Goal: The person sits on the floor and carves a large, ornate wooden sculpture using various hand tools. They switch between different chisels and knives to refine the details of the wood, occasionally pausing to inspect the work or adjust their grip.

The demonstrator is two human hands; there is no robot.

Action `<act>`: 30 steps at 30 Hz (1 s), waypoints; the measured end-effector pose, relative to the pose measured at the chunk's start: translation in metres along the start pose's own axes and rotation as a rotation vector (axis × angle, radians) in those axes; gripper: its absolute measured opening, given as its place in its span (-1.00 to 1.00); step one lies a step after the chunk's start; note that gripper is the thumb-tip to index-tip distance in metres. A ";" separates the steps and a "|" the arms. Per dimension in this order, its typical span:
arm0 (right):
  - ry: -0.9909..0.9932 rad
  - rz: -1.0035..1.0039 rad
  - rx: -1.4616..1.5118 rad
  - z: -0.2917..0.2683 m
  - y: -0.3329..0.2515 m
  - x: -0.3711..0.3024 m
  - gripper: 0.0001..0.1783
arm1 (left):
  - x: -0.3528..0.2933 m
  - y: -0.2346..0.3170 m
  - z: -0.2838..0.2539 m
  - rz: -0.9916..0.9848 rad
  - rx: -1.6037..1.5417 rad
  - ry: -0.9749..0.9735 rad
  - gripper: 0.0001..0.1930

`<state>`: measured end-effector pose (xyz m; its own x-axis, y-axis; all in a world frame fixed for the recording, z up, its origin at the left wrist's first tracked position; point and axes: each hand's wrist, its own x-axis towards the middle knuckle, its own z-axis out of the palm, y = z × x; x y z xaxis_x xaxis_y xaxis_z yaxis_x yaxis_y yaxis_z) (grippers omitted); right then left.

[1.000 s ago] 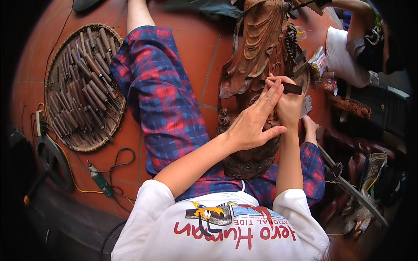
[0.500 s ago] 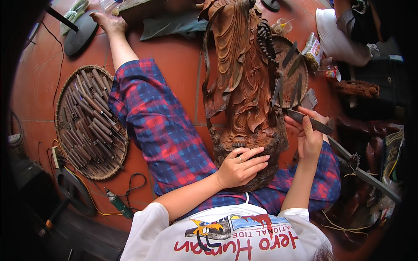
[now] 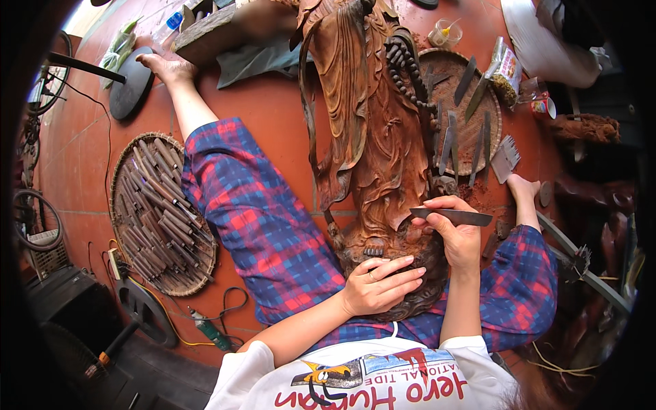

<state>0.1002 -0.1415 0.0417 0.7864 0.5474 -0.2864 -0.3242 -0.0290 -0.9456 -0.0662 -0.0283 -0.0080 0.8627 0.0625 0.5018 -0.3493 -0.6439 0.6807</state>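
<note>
A tall carved wooden statue in flowing robes lies between my legs, its base toward me. My left hand lies on the base below the carved toes, fingers stretched out and slightly apart, holding nothing. In my right hand is a flat dark metal blade, pinched between thumb and fingers. Its left end is at the lower robe folds on the statue's right side; whether it touches the wood I cannot tell. A string of carved beads hangs along the figure further up.
A round basket of wooden-handled carving tools stands left of my leg. Another basket at the right holds several flat blades, with a brush beside it. A green power tool with a cord lies at the lower left.
My right hand has brought the blade leftward and down from beside the statue to its lower robe folds. My left hand stays on the base. The whole view has shifted slightly.
</note>
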 end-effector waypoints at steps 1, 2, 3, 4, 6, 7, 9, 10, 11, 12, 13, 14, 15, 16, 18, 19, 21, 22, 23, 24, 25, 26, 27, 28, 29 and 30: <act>-0.018 -0.004 0.001 0.000 0.000 0.001 -0.87 | -0.001 0.000 0.001 0.001 -0.006 0.005 -0.69; -0.037 -0.008 0.002 0.001 -0.001 0.003 -0.87 | -0.002 0.000 0.001 0.000 0.003 0.002 -0.69; -0.073 -0.049 -0.038 0.001 -0.001 0.006 -0.87 | -0.002 0.000 0.001 -0.002 0.012 -0.001 -0.69; -0.109 -0.093 -0.080 0.001 -0.004 0.011 -0.86 | -0.001 0.000 0.001 -0.001 0.019 -0.001 -0.70; -0.164 -0.114 -0.195 0.004 -0.015 0.018 -0.84 | 0.001 0.002 0.002 -0.028 -0.001 0.010 -0.68; -0.158 -0.096 -0.250 0.008 -0.020 0.021 -0.84 | 0.003 0.003 0.001 -0.044 -0.008 0.020 -0.67; -0.147 -0.063 -0.285 0.023 -0.034 0.031 -0.84 | 0.014 0.005 -0.002 -0.112 -0.148 0.063 -0.58; -0.177 -0.171 -0.406 0.026 -0.037 0.039 -0.84 | 0.024 0.006 -0.004 -0.154 -0.179 0.116 -0.54; -0.219 -0.309 -0.552 0.030 -0.045 0.049 -0.83 | 0.038 0.007 -0.006 -0.194 -0.211 0.176 -0.48; -0.223 -0.357 -0.558 0.035 -0.046 0.058 -0.82 | 0.053 0.005 -0.008 -0.238 -0.272 0.210 -0.39; -0.233 -0.409 -0.563 0.040 -0.047 0.067 -0.81 | 0.067 0.001 -0.008 -0.281 -0.329 0.249 -0.30; -0.252 -0.461 -0.579 0.043 -0.044 0.077 -0.82 | 0.079 0.001 -0.005 -0.327 -0.394 0.288 -0.24; -0.237 -0.427 -0.577 0.049 -0.047 0.080 -0.85 | 0.088 0.001 -0.002 -0.371 -0.460 0.326 -0.16; -0.243 -0.432 -0.596 0.051 -0.045 0.083 -0.86 | 0.092 -0.006 0.001 -0.305 -0.397 0.338 -0.10; -0.270 -0.528 -0.765 0.056 -0.046 0.087 -0.89 | 0.092 -0.006 0.004 -0.322 -0.416 0.365 -0.10; -0.307 -0.527 -0.823 0.057 -0.046 0.086 -0.88 | 0.089 -0.007 0.005 -0.337 -0.427 0.376 -0.10; -0.379 -0.525 -0.939 0.059 -0.043 0.082 -0.86 | 0.081 -0.006 0.005 -0.352 -0.434 0.388 -0.09; -0.368 -0.455 -0.872 0.064 -0.038 0.079 -0.89 | 0.077 -0.005 0.005 -0.362 -0.446 0.402 -0.09; -0.354 -0.449 -0.878 0.062 -0.035 0.081 -0.89 | 0.075 -0.004 0.004 -0.372 -0.458 0.415 -0.10; -0.340 -0.443 -0.884 0.058 -0.034 0.085 -0.89 | 0.078 -0.011 0.005 -0.363 -0.453 0.392 -0.10; -0.325 -0.438 -0.888 0.057 -0.034 0.087 -0.89 | 0.081 -0.016 0.004 -0.359 -0.484 0.389 -0.10; -0.337 -0.453 -0.856 0.057 -0.035 0.091 -0.88 | 0.085 -0.020 0.004 -0.356 -0.516 0.385 -0.10; -0.272 -0.377 -0.819 0.060 -0.035 0.090 -0.90 | 0.086 -0.021 0.003 -0.351 -0.547 0.382 -0.09; -0.246 -0.343 -0.788 0.065 -0.037 0.088 -0.90 | 0.089 -0.022 0.002 -0.349 -0.524 0.393 -0.09; -0.220 -0.309 -0.757 0.068 -0.040 0.085 -0.90 | 0.087 -0.018 0.000 -0.346 -0.535 0.401 -0.09; -0.285 -0.408 -0.833 0.065 -0.038 0.084 -0.90 | 0.081 -0.011 -0.002 -0.343 -0.547 0.409 -0.09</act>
<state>0.1439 -0.0402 0.0634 0.5637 0.8253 0.0323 0.5075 -0.3152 -0.8019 0.0066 -0.0150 0.0263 0.7885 0.5370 0.2997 -0.3093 -0.0750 0.9480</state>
